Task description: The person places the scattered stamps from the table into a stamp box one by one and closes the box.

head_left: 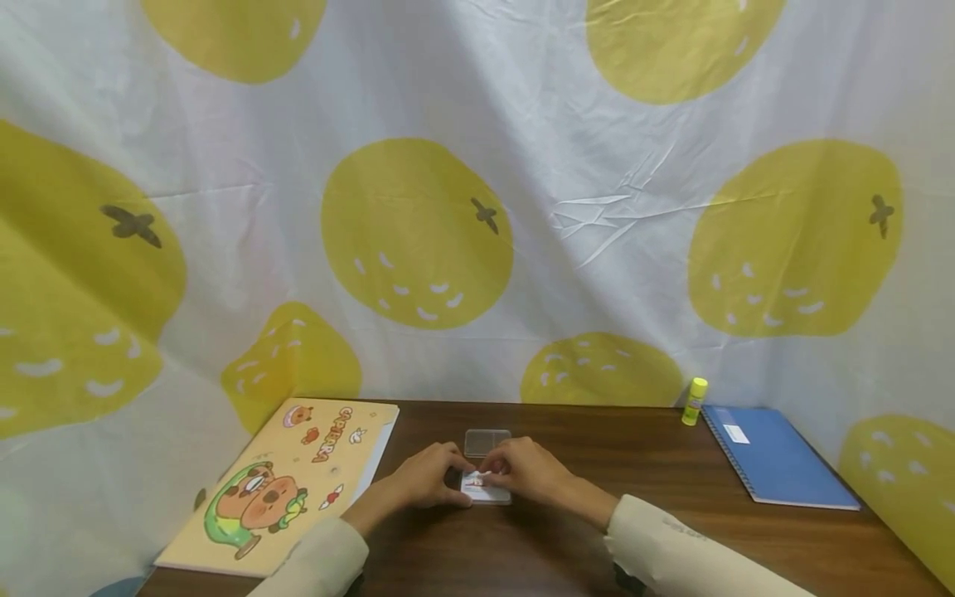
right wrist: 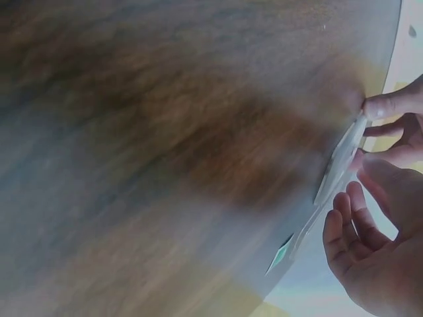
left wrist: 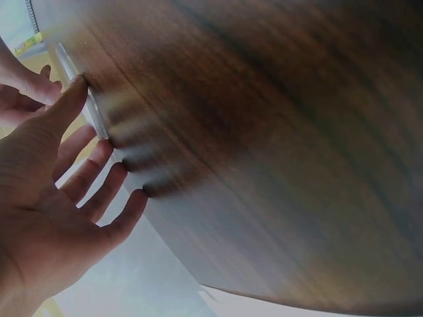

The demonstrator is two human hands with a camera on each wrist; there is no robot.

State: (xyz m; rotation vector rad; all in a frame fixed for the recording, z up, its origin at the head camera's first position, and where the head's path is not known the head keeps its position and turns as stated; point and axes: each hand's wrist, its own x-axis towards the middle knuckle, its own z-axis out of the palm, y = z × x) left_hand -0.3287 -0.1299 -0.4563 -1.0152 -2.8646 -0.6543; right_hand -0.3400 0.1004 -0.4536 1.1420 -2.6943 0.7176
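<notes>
A small flat case (head_left: 492,496) with a white printed top lies on the table, its pale edge (right wrist: 336,162) also showing in the right wrist view. My left hand (head_left: 429,475) holds the case at its left end, the thumb on the near corner and fingers toward the far side. My right hand (head_left: 531,470) reaches over the case, thumb and index finger pinched together at the white printed piece (head_left: 474,479); the fingers partly hide it. Right behind the case lies a clear flat plastic piece (head_left: 483,440).
A capybara-print folder (head_left: 298,489) lies at the left. Toward the right lie a blue spiral notebook (head_left: 783,456) and an upright yellow glue stick (head_left: 695,402). A small green flat piece (right wrist: 280,255) shows in the right wrist view. A fruit-print curtain (head_left: 537,249) borders the wooden table (head_left: 477,555).
</notes>
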